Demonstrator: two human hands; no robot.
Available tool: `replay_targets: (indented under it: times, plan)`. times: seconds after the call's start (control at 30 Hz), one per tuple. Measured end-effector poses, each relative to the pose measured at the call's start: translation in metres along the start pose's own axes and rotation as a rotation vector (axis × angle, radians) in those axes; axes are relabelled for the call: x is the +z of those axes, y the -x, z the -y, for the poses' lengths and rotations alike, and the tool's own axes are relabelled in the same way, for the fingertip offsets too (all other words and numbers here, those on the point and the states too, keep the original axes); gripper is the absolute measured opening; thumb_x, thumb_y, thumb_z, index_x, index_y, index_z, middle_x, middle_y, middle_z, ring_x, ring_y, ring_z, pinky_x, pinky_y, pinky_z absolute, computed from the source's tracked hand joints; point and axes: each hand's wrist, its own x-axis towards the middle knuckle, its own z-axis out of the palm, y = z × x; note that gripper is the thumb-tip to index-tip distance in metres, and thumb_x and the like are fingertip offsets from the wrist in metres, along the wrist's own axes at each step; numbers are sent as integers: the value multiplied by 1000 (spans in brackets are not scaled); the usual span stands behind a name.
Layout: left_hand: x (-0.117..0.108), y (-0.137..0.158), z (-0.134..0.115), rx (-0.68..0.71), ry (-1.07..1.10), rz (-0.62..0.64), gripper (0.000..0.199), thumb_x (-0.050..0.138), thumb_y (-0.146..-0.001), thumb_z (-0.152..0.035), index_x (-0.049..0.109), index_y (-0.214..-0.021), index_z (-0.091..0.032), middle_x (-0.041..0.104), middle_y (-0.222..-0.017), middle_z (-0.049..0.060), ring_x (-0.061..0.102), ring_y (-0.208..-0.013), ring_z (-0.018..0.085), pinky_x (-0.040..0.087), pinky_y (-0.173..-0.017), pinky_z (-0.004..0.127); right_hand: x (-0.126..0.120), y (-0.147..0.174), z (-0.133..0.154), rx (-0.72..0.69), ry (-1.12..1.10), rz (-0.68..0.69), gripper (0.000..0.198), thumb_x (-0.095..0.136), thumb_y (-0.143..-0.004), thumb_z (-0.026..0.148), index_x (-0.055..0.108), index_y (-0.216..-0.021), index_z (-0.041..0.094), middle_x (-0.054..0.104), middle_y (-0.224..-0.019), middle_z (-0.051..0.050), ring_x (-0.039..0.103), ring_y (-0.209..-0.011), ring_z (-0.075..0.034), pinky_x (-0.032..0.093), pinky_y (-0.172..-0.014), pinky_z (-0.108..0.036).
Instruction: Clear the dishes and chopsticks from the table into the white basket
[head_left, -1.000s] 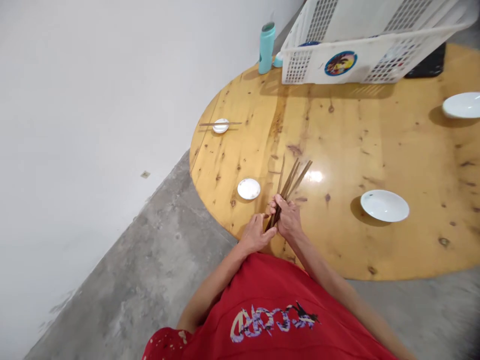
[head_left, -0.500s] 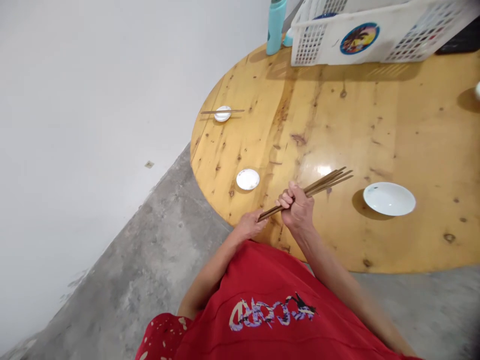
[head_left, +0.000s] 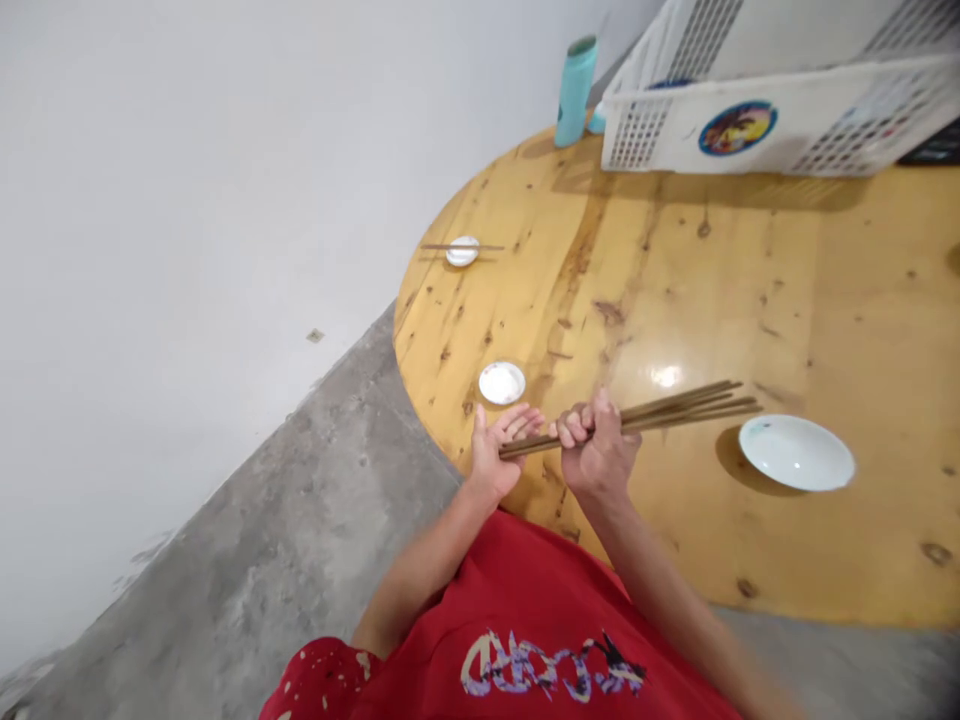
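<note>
Right hand (head_left: 598,455) fisted around the bundle of chopsticks (head_left: 675,408); left hand (head_left: 499,452), fingers spread, flat against their nine-o'clock ends. Press squarely to level them; plate (head_left: 796,452) at three o'clock.

A round wooden table (head_left: 750,300) with dark knots and a glossy glare spot stands beside a plain white wall (head_left: 225,150). The floor (head_left: 300,560) is rough grey concrete. A white plastic basket (head_left: 750,120) and a teal bottle (head_left: 575,90) sit at the table's far edge.
</note>
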Motion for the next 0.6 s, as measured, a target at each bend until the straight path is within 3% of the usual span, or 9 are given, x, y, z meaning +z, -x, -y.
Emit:
replay_targets:
  times: [0.2, 0.37, 0.5, 0.6]
  plan:
    - [-6, -7, -5, -13, 52, -33, 74, 31, -102, -65, 73, -104, -3, 74, -98, 21, 74, -85, 23, 61, -84, 32, 1, 3, -9, -3, 1, 73, 61, 84, -77, 57, 40, -56, 21, 35, -46, 10, 35, -41, -5, 40, -46, -22]
    - [-5, -25, -11, -52, -2, 9, 73, 30, -103, -65, 74, -97, -7, 73, -95, 18, 72, -84, 20, 58, -82, 27, 17, -2, -14, -55, 22, 33, 58, 86, -76, 45, 39, -55, 20, 36, -48, 10, 35, -42, -4, 34, -43, -20]
    - [-9, -60, -36, -101, -293, 123, 75, 26, -101, -69, 72, -102, -11, 74, -99, 16, 72, -92, 21, 56, -86, 30, 31, -20, -14, -64, 44, -72, 53, 82, -73, 40, 36, -53, 21, 31, -43, 10, 30, -38, -4, 34, -41, -21]
    - [-8, -102, -90, 133, -733, 196, 58, 33, -103, -58, 71, -105, -14, 74, -111, 15, 70, -105, 22, 52, -99, 35, 39, -34, -14, -101, 95, -173, 49, 78, -68, 35, 34, -51, 21, 27, -41, 10, 25, -36, -5, 33, -39, -22]
